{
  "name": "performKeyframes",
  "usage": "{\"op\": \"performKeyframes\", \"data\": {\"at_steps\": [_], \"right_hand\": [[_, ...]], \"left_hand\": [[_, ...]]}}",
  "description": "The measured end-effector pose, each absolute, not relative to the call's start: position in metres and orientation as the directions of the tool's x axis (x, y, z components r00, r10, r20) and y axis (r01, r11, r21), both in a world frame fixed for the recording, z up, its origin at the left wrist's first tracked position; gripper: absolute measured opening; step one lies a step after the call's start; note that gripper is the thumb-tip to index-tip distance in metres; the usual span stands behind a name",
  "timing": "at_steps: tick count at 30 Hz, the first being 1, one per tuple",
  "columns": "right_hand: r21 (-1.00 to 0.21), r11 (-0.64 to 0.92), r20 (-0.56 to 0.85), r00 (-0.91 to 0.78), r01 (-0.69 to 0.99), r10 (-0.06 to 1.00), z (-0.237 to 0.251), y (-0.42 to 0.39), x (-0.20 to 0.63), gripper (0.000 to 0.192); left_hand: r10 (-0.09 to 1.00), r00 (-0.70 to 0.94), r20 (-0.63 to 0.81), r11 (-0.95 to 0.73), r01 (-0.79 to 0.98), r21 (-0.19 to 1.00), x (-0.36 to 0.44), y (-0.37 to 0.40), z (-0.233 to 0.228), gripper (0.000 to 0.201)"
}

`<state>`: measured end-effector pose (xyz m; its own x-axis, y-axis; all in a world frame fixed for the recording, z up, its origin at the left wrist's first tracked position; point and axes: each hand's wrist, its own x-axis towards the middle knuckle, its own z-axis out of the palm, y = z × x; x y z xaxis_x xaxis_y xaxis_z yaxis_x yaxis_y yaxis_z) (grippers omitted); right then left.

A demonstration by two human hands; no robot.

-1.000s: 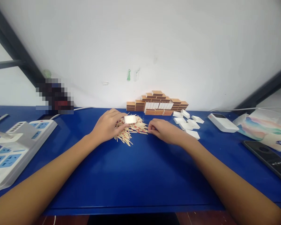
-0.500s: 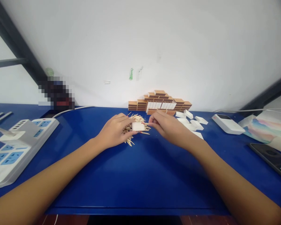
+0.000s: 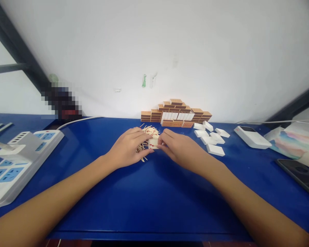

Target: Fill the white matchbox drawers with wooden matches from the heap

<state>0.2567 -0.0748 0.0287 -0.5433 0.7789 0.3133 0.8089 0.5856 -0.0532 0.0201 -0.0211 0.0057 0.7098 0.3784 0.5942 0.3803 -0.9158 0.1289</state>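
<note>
My left hand [image 3: 130, 145] grips a small white matchbox tray [image 3: 152, 141] between thumb and fingers, just over the near side of a loose pile of matches [image 3: 150, 130]. Red match heads show in the tray. At its right end, the pinched fingers of my right hand [image 3: 176, 144] hold matches against the tray; the fingertips hide most of them. Several more white trays [image 3: 215, 149] lie scattered right of my right hand. Behind the hands, brown matchbox sleeves [image 3: 175, 102] are stacked in steps against the wall, with a row of white-sided boxes [image 3: 177, 116] among them.
A white power strip [image 3: 28, 164] with a plugged-in adapter lies at the left on the blue table [image 3: 144, 199]. To the right are a white device [image 3: 252, 136] with a dark screen, a colourful plastic packet [image 3: 285, 137] and a dark phone [image 3: 298, 175]. Cables run along the wall.
My right hand has moved left and slightly down, bringing the pinched matches to the tray. The tray in my left hand has shifted a little right and nearer, and its inside now shows matches.
</note>
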Motion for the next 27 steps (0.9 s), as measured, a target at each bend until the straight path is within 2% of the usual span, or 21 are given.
{"op": "performKeyframes", "data": {"at_steps": [8,15,21,27], "right_hand": [[-0.162,0.591,0.311,-0.528,0.79,0.791,0.0281,-0.0728,0.2561,0.007],[-0.25,0.601,0.371,-0.498,0.759,0.784,0.0299,-0.0698,0.2583,0.008],[-0.264,0.584,0.36,-0.483,0.768,0.798,0.0267,-0.0673,0.2572,0.006],[-0.262,0.584,0.394,-0.467,0.768,0.792,0.0273,-0.07,0.2587,0.009]], "left_hand": [[0.355,0.707,0.612,-0.924,0.365,0.114,0.0205,-0.0212,0.0062,0.033],[0.363,0.709,0.605,-0.92,0.375,0.114,0.0199,-0.0231,0.0088,0.034],[0.324,0.696,0.641,-0.934,0.345,0.097,0.0195,-0.021,0.0086,0.034],[0.331,0.688,0.646,-0.922,0.38,0.067,0.0185,-0.0194,0.0112,0.037]]}}
